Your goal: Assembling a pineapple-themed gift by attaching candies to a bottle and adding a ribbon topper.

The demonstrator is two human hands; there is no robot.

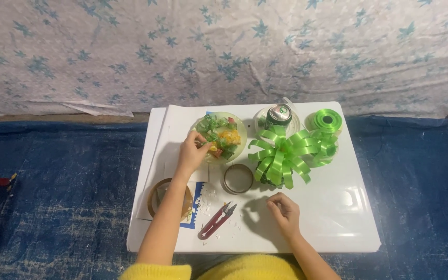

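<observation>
Pinching a scrap in the clear plastic bowl of coloured ribbon pieces (223, 136), my left hand (192, 151) reaches forward — my right hand (284, 210) rests loosely curled, empty, on the white table (338, 218) near the green ribbon bow (286, 154).

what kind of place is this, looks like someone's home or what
Probably a home craft spot on the floor: a low white table stands on a blue mat before a leaf-print cloth, with a green ribbon bow, a ribbon roll and red snips.

Lighting: bright overhead; glare patch on glossy white plastic tabletop (349, 199) beside right hand (284, 211); soft shadow left of that hand. Blue floor dimmer. Slight overall softness.
</observation>
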